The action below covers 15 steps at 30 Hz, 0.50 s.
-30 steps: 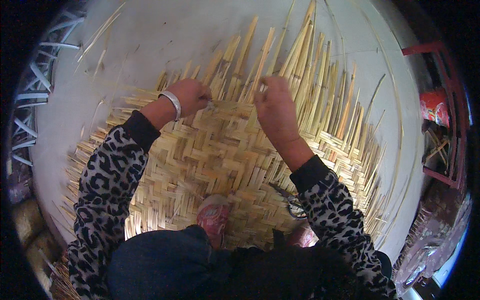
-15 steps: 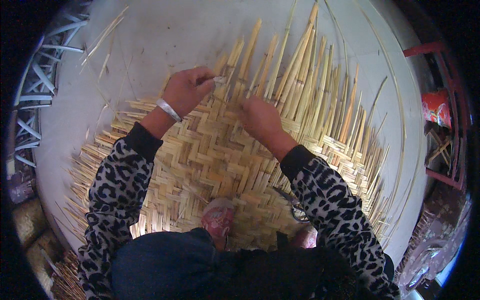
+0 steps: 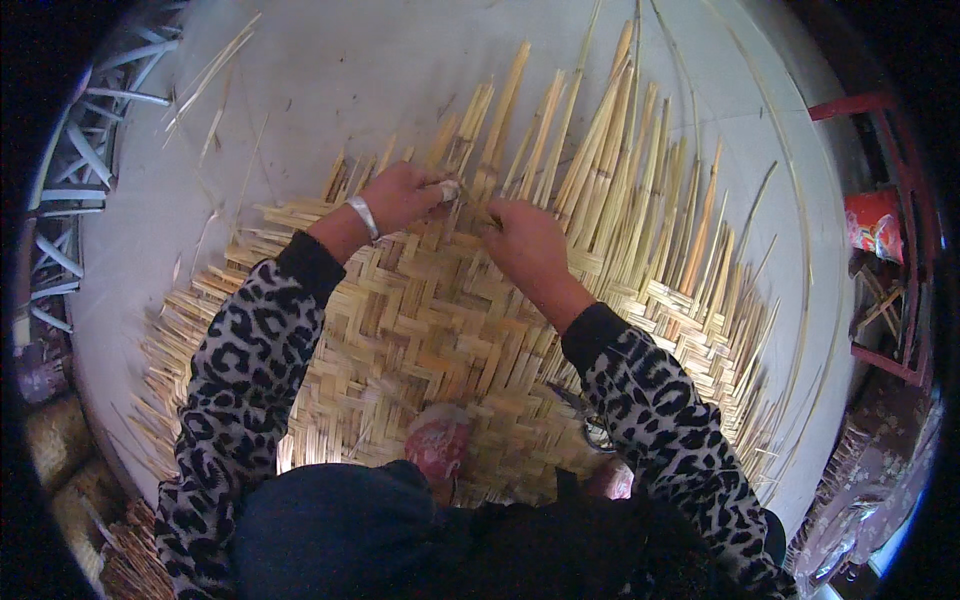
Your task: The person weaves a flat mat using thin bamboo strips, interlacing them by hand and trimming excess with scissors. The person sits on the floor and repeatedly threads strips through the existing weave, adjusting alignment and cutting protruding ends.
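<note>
A herringbone mat of flattened reed strips [image 3: 420,310] lies on the floor under both hands, its long loose ends [image 3: 610,150] fanning out at the far side. My left hand [image 3: 400,196], with a silver bracelet at the wrist and a white wrap on a digit, is closed over the mat's far edge; what its fingertips pinch is too small to make out. Close on its right, my right hand [image 3: 530,245] is closed in a pinch on a reed strip [image 3: 490,218] at the weave's edge. Scissors [image 3: 597,430] lie on the mat beside my right forearm, partly hidden by the sleeve.
My shoe [image 3: 437,440] rests on the mat. Loose reeds [image 3: 215,70] lie on the grey floor [image 3: 330,60] at the far left, and long thin ones curve along the right. A white metal rack [image 3: 85,155] stands left, a dark red frame [image 3: 905,240] right.
My left hand has moved right and slightly down, nearer to my right hand, uncovering reed ends behind it. My right hand has stayed almost in place.
</note>
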Motion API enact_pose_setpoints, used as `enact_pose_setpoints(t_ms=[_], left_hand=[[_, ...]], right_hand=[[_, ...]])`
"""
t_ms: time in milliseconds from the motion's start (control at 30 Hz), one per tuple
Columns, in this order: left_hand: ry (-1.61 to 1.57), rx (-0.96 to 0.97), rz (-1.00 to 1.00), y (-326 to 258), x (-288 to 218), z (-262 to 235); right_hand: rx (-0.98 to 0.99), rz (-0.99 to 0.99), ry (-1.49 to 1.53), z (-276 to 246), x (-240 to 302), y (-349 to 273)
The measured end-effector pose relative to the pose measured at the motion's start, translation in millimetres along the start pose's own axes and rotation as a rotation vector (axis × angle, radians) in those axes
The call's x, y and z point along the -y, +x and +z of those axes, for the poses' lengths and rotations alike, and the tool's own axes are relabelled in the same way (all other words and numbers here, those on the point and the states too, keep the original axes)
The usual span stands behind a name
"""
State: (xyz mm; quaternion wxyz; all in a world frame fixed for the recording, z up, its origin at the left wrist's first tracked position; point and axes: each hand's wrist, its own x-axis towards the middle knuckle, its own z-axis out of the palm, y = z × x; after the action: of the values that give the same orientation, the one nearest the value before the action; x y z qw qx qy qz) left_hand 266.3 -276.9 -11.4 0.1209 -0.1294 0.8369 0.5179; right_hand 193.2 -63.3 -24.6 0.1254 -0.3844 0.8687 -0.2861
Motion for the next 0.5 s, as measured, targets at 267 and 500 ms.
enact_pose_setpoints(t_ms=[267, 500], left_hand=[[0.337, -0.096, 0.068, 58.8, 6.5, 24.2], [0.435, 0.181, 0.131, 83.9, 25.0, 28.3]], right_hand=[[-0.015, 0.190, 0.120, -7.8, 2.2, -12.5], [-0.126, 0.208, 0.220, -2.1, -9.4, -16.9]])
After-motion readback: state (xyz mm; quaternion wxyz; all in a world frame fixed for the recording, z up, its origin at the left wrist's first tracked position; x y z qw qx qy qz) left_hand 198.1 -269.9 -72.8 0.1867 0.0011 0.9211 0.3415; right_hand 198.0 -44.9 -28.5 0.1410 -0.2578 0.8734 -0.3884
